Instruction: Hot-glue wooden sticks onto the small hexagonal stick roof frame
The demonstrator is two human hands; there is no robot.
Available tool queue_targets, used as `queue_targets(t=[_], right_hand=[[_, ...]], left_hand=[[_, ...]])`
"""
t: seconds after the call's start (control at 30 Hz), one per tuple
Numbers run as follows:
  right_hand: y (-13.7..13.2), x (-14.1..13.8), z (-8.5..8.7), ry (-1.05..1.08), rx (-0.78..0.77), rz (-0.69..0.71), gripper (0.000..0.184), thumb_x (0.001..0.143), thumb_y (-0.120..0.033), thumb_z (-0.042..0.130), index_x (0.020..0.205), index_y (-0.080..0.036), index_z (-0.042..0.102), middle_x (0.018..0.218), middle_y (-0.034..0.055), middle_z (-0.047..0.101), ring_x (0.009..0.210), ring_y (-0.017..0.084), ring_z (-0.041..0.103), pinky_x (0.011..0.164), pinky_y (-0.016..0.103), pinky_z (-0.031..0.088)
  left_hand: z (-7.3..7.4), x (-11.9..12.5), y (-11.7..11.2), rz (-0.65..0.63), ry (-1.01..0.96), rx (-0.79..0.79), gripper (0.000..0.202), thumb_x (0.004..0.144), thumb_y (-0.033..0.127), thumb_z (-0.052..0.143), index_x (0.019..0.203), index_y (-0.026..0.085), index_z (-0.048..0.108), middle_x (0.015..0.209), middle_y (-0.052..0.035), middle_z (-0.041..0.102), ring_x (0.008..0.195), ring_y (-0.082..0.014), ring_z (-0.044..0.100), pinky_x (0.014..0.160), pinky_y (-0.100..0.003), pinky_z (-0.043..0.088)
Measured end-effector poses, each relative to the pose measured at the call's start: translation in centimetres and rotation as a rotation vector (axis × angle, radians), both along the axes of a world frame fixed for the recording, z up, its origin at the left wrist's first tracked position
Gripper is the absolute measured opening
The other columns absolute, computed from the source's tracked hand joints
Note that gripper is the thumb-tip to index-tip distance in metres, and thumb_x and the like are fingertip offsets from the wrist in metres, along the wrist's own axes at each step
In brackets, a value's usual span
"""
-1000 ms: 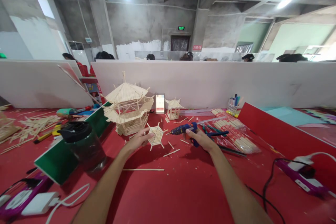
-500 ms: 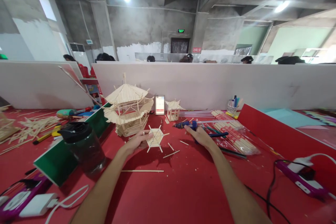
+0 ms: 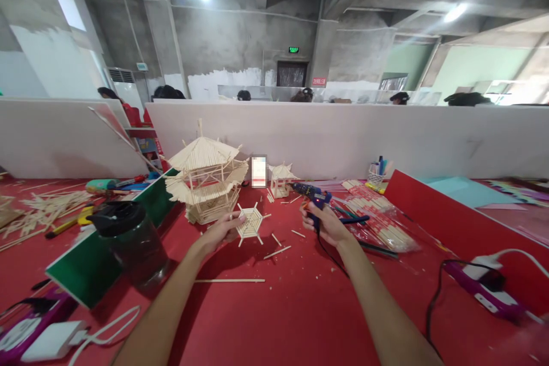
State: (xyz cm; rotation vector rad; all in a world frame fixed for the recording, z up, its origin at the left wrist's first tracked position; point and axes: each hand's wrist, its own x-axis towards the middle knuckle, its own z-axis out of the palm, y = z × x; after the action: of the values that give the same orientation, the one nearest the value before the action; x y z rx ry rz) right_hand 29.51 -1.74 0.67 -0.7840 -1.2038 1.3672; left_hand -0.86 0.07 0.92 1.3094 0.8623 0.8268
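My left hand (image 3: 223, 229) pinches the edge of a small hexagonal web of wooden sticks (image 3: 251, 223), held just above the red table (image 3: 283, 309). My right hand (image 3: 323, 223) is wrapped round the grip of a blue glue gun (image 3: 311, 193), lifted with its nozzle pointing left and away; its black cord trails down to the table. A two-tiered stick pavilion model (image 3: 206, 180) stands just behind my left hand, and a much smaller pavilion (image 3: 281, 178) stands by the white partition.
A dark lidded jar (image 3: 128, 240) and a green board (image 3: 92, 260) stand at the left. Loose sticks (image 3: 229, 281) lie about. Bagged sticks (image 3: 381, 223), a pen cup (image 3: 377, 171), a red board (image 3: 454, 217) and a purple power strip (image 3: 484, 289) are to the right. Other people sit beyond the partition.
My right hand has lifted the glue gun up off the table and tilted it up. My left hand and the hexagonal piece have hardly moved.
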Motion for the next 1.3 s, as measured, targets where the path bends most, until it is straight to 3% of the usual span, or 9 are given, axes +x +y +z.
queue_targets(t=[0.1,0.2,0.27,0.37,0.53,0.77,0.9,1.07,1.3], right_hand=[[1.0,-0.2,-0.6,-0.145,-0.058,-0.196,0.038,0.069,-0.038,0.075,0.079,-0.022,0.043,0.058,-0.0077,0.044,0.046,0.009,0.041,0.040,0.018,0.030],[2.0,0.0,-1.4,-0.473,-0.067,-0.327,0.024,0.076,-0.028,0.063,0.093,-0.021,0.048,0.069,-0.0019,0.056,0.054,0.015,0.054,0.045,0.023,0.041],[2.4,0.3,-1.7,-0.743,0.021,-0.391,0.025,0.077,-0.022,0.059,0.101,-0.018,0.052,0.087,0.0059,0.064,0.073,0.020,0.064,0.060,0.028,0.049],[2.6,0.6,-1.8,-1.114,0.109,-0.471,0.022,0.081,-0.025,0.059,0.100,-0.014,0.058,0.105,0.0143,0.066,0.100,0.026,0.064,0.078,0.030,0.047],[2.3,0.2,-1.9,-1.367,0.024,-0.438,0.025,0.086,-0.038,0.058,0.096,-0.016,0.063,0.095,0.0105,0.071,0.093,0.026,0.067,0.073,0.028,0.043],[2.1,-0.4,-2.5,-1.466,0.072,-0.419,0.025,0.080,-0.031,0.065,0.097,-0.013,0.061,0.098,0.0140,0.070,0.090,0.027,0.066,0.071,0.030,0.042],[1.4,-1.2,-1.4,-1.227,0.269,-0.407,0.018,0.083,-0.029,0.060,0.096,-0.015,0.060,0.091,0.0090,0.068,0.082,0.021,0.063,0.071,0.029,0.043],[0.1,-4.1,-0.7,-0.760,0.405,-0.104,0.017,0.087,-0.027,0.053,0.097,-0.018,0.062,0.087,0.0033,0.068,0.080,0.016,0.062,0.073,0.027,0.046],[-0.4,-6.0,-1.9,-0.811,0.357,0.115,0.010,0.082,-0.021,0.060,0.083,-0.016,0.069,0.077,0.0034,0.071,0.069,0.014,0.063,0.065,0.023,0.045]], left_hand=[[-0.1,0.0,0.0,0.014,-0.003,-0.010,0.043,0.069,0.042,0.078,0.071,0.020,0.040,0.047,0.0130,0.023,0.039,-0.0019,0.014,0.039,-0.020,0.009],[0.1,0.0,0.0,0.023,-0.005,-0.006,0.044,0.067,0.044,0.078,0.073,0.020,0.041,0.047,0.0132,0.023,0.039,-0.0018,0.014,0.040,-0.020,0.008],[0.2,0.1,-0.1,0.029,-0.001,0.007,0.044,0.068,0.045,0.078,0.076,0.020,0.043,0.047,0.0135,0.023,0.039,-0.0018,0.014,0.040,-0.020,0.008],[0.3,0.2,-0.1,0.042,0.003,0.025,0.043,0.068,0.046,0.078,0.078,0.020,0.044,0.047,0.0140,0.021,0.038,-0.0019,0.013,0.040,-0.020,0.008],[0.1,0.1,0.1,0.018,0.046,0.047,0.043,0.071,0.048,0.075,0.075,0.020,0.043,0.048,0.0128,0.022,0.039,-0.0023,0.014,0.040,-0.021,0.009],[-0.4,-0.4,0.5,-0.056,0.311,0.131,0.046,0.072,0.058,0.069,0.081,0.018,0.050,0.057,0.0088,0.030,0.047,-0.0054,0.022,0.043,-0.023,0.012],[-0.4,-0.3,0.4,-0.109,0.372,0.127,0.049,0.072,0.064,0.066,0.079,0.018,0.051,0.060,0.0080,0.028,0.050,-0.0065,0.021,0.045,-0.024,0.014],[-0.8,-0.2,0.6,-0.164,0.368,0.139,0.050,0.072,0.065,0.064,0.074,0.017,0.051,0.061,0.0060,0.035,0.052,-0.0075,0.024,0.048,-0.024,0.016],[-1.6,-0.6,1.4,-0.131,0.438,0.174,0.053,0.073,0.068,0.059,0.074,0.015,0.055,0.060,0.0039,0.043,0.052,-0.0094,0.031,0.050,-0.025,0.019]])
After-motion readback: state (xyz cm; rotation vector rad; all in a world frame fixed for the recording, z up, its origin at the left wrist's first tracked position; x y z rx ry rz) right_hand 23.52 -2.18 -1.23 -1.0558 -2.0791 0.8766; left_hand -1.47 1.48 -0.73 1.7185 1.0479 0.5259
